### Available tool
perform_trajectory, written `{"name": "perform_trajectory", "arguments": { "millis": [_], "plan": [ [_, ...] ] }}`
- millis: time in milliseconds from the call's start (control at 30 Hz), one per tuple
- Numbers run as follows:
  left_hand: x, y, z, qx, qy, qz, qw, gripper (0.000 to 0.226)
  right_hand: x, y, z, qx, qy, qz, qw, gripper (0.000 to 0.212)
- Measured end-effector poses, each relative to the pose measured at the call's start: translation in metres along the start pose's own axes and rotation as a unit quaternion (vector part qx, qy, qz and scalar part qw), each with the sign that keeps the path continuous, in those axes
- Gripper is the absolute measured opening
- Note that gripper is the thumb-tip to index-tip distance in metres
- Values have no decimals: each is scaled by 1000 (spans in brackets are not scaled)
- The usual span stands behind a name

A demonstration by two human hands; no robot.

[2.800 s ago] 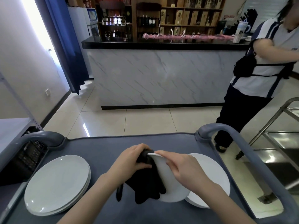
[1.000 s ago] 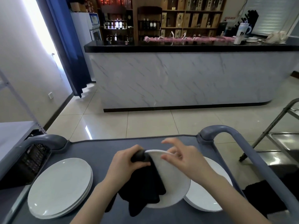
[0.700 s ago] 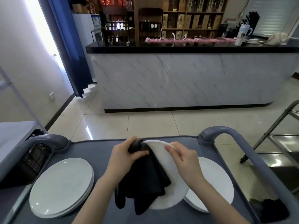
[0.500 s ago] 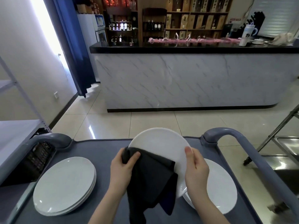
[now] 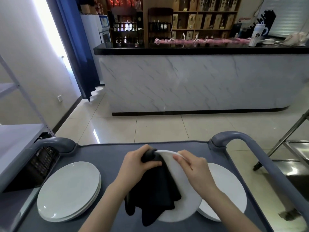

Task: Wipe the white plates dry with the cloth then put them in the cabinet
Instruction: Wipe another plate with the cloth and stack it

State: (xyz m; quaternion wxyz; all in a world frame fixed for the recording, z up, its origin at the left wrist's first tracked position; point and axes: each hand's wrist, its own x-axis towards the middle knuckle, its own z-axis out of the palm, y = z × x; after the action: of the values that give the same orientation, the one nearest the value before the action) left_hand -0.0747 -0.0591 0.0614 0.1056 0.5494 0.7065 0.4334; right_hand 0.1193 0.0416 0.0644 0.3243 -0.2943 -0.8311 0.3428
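Left hand (image 5: 140,162) is gripping the bunched black cloth (image 5: 157,190) over the far rim of the white plate (image 5: 182,195), right hand (image 5: 195,168) is pinching that same rim just beside it, and the plate is leaning tilted above the grey cart (image 5: 107,153), overlapping another plate (image 5: 225,190) at the right, with the plate stack (image 5: 68,190) sitting at the left. I'm thinking a damp rim under so light a pinch could be slipping free and chipping the plate beneath

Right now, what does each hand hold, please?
Left hand: grips the black cloth.
Right hand: pinches the white plate at its top rim.
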Motion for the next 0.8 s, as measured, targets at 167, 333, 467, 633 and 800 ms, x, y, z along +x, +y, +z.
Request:
{"name": "perform_trajectory", "arguments": {
  "millis": [167,333,467,633,800],
  "plan": [
    [-4,-9,-3,-106,108,-107,983,17,-12,-2,10,131,181,102,969,25],
    [-36,-24,24,-189,130,-214,950,26,-16,11,5,99,133,112,980,21],
    [-37,-23,18,-140,93,-139,976,26,-8,14,-15,21,38,78,996,18],
    [-20,-6,10,-20,-24,-18,999,34,18,-13,-7,-128,-173,2,977,33],
    [-22,-12,11,-38,-6,-22,999,32,15,-15,7,-194,-124,-56,972,58]
  ]
}}
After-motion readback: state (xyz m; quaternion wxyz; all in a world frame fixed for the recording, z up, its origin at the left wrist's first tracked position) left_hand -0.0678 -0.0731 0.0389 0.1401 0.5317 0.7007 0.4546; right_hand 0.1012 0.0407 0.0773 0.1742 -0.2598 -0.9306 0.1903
